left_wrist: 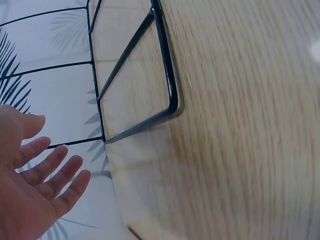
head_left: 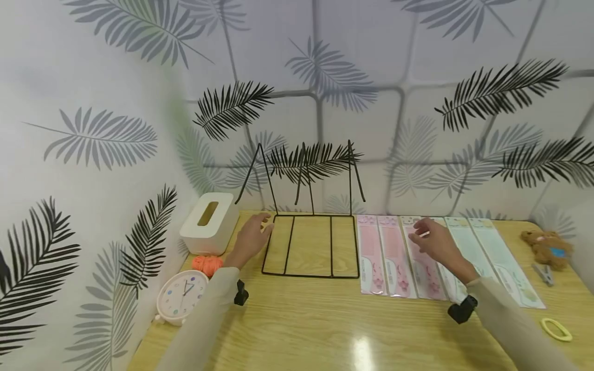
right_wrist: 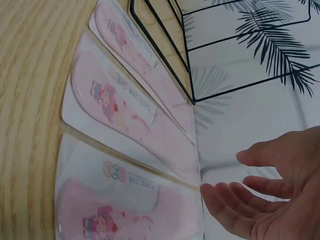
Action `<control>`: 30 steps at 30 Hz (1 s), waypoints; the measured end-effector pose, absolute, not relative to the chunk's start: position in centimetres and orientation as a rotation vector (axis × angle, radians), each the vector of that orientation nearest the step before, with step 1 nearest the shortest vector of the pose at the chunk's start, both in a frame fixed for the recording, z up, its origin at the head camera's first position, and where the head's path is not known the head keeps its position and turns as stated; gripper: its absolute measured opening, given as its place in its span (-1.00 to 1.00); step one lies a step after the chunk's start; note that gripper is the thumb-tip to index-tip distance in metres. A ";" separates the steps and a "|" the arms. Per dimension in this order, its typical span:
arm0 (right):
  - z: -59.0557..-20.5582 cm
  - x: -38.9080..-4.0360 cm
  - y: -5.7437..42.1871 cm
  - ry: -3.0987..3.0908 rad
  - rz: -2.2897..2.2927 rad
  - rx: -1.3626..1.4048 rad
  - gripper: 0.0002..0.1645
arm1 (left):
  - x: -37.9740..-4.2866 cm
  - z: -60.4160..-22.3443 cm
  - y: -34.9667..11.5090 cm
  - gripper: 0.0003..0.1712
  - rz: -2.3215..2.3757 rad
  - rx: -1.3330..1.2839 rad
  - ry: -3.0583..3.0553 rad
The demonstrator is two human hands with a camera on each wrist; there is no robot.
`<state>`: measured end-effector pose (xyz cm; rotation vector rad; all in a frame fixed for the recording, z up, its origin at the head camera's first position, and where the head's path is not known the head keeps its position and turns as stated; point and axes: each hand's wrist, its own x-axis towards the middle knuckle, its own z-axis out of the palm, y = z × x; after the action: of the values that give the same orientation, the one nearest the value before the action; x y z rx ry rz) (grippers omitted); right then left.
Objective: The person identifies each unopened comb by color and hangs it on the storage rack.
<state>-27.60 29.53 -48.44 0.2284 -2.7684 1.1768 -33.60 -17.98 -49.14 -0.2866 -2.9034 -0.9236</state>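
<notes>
A black wire rack (head_left: 310, 276) stands on the wooden table, its flat base toward me and tall bent prongs rising at the back. Beside the rack's left side is my left hand (head_left: 252, 238), fingers relaxed and holding nothing. To the rack's right lies a row of several packaged plastic combs, pink ones (head_left: 371, 252) on the left and pale green ones (head_left: 498, 252) on the right. My right hand (head_left: 433, 241) hovers over the middle of that row with loosely bent fingers and nothing in them. In the right wrist view, pink comb packs (right_wrist: 130, 107) lie below the hand.
At the left stand a white tissue box (head_left: 218, 239), orange yarn (head_left: 207, 265) and a round clock (head_left: 182, 298). A brown plush toy (head_left: 548, 248), a grey clip (head_left: 544, 274) and a yellow ring (head_left: 556, 330) lie at the right. Leaf-patterned cloth hangs behind the table.
</notes>
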 end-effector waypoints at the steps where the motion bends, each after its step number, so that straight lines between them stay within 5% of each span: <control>1: -48.7 -27.5 29.4 -2.774 1.203 0.215 -0.60 | -33.6 -49.3 -17.9 -0.47 -0.948 -0.281 -2.899; 21: -51.7 -27.8 25.2 -3.127 0.763 -0.077 -0.31 | -33.7 -51.4 -16.8 -0.52 -1.130 0.190 -2.953; 30: -51.4 -28.1 25.6 -3.152 0.849 -0.070 -0.43 | -34.3 -52.2 -17.4 -0.73 -1.226 0.285 -2.912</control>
<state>-28.05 25.62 -51.42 -0.0704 -3.1525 0.8493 -34.30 -17.38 -52.22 0.2851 -2.9124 -1.2257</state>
